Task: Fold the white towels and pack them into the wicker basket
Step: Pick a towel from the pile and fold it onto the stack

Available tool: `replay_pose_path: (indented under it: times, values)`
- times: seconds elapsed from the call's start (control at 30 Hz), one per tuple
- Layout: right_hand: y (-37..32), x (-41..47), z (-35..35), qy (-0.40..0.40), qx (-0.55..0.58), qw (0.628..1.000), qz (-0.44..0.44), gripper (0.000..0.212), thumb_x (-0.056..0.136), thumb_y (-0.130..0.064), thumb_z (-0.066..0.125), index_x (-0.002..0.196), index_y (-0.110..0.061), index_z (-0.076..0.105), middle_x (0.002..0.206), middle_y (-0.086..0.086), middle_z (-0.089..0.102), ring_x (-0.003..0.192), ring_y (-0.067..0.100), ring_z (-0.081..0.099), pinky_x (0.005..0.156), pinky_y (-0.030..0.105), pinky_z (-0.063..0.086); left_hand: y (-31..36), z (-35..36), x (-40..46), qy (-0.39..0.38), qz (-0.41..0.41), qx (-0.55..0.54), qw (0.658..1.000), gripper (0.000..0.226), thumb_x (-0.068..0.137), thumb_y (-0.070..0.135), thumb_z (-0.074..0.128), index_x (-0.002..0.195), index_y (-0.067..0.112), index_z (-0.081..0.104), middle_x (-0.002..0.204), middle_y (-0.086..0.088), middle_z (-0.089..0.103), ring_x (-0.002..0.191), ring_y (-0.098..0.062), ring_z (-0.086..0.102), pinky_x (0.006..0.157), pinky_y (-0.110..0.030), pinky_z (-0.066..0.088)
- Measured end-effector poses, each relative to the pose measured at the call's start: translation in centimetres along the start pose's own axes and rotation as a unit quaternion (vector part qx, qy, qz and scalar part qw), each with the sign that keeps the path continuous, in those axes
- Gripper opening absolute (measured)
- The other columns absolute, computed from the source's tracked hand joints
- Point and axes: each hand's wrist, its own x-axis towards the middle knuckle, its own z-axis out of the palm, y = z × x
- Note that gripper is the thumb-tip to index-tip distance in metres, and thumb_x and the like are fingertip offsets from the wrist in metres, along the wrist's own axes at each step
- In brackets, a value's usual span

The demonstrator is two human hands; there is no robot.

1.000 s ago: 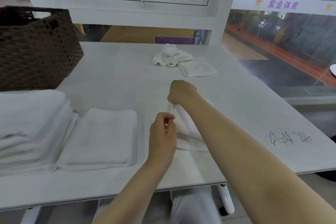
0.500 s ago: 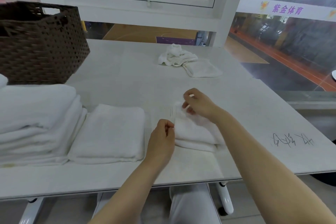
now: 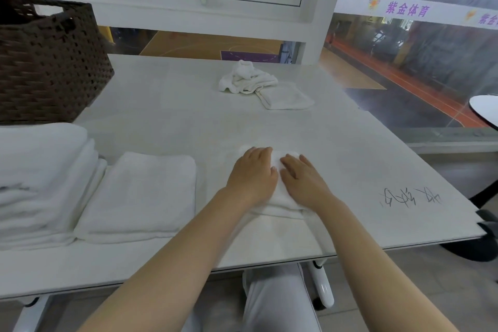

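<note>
The small folded towel [image 3: 280, 197] lies on the desk [image 3: 172, 121] before me, its long axis running away from me. My left hand [image 3: 253, 175] and right hand [image 3: 303, 180] press flat on it, fingers straight, nothing pinched. I judge this smoothing the finished fold; next, lift it toward the wicker basket [image 3: 51, 62] at far left.

Wicker basket [image 3: 51, 62] far left on the desk [image 3: 167, 127], towel stack [image 3: 40, 183] before it, folded towel [image 3: 140, 197] beside the stack, crumpled towels [image 3: 248, 79] behind centre
</note>
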Motion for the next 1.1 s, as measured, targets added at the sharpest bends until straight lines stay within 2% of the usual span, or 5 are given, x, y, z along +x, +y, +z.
replay_pose_path:
  times: [0.23, 0.4, 0.53, 0.87, 1.1]
  values:
    - [-0.1, -0.1, 1.7, -0.015, -0.137, 0.99, 0.028, 0.058, 0.103, -0.046, 0.015, 0.157, -0.027, 0.012, 0.165, -0.011, 0.005, 0.152, 0.019, -0.004, 0.123, 0.042, 0.002, -2.6, 2.1, -0.2, -0.052, -0.018, 0.06, 0.997, 0.057, 0.104, 0.039, 0.029, 0.156, 0.021, 0.017, 0.164, 0.001, 0.011, 0.151, -0.018, 0.003, 0.122, -0.035, 0.005]
    - [0.4, -0.4, 2.1, 0.021, -0.065, 0.998, 0.014, 0.055, 0.104, -0.045, 0.024, 0.156, -0.026, 0.022, 0.164, -0.01, 0.011, 0.152, 0.019, -0.001, 0.121, 0.037, 0.009, -3.2, 2.5, -0.5, -0.059, -0.046, -0.005, 0.997, 0.057, 0.103, 0.043, 0.031, 0.156, 0.028, 0.018, 0.164, 0.005, 0.006, 0.151, -0.022, -0.003, 0.123, -0.037, 0.004]
    - [1.5, -2.8, 2.3, 0.092, 0.106, 0.99, 0.018, 0.045, 0.101, -0.031, 0.041, 0.146, -0.03, 0.043, 0.158, -0.015, 0.028, 0.147, 0.014, 0.022, 0.116, 0.028, 0.021, -3.2, 2.4, -2.1, -0.057, -0.089, -0.036, 0.994, 0.06, 0.099, 0.054, 0.035, 0.153, 0.035, 0.02, 0.164, 0.009, 0.002, 0.15, -0.029, 0.004, 0.12, -0.044, 0.015]
    - [0.9, -6.7, 3.2, 0.06, 0.02, 0.998, -0.018, 0.049, 0.103, -0.037, 0.033, 0.151, -0.033, 0.031, 0.162, -0.013, 0.019, 0.146, 0.014, 0.024, 0.122, 0.043, 0.012, -2.5, 0.1, -5.5, -0.076, -0.106, 0.002, 0.991, 0.076, 0.084, 0.068, 0.052, 0.148, 0.037, 0.027, 0.158, 0.006, 0.017, 0.133, -0.027, 0.035, 0.103, -0.038, 0.037]
    - [0.3, -8.2, 3.5, 0.078, -0.001, 0.997, -0.022, 0.047, 0.104, -0.033, 0.035, 0.151, -0.029, 0.035, 0.161, -0.013, 0.023, 0.139, 0.019, 0.034, 0.114, 0.032, 0.024, -2.1, -1.0, -6.5, -0.114, -0.118, 0.048, 0.985, 0.092, 0.074, 0.078, 0.056, 0.149, 0.037, 0.023, 0.154, 0.001, 0.02, 0.129, -0.028, 0.043, 0.101, -0.037, 0.042]
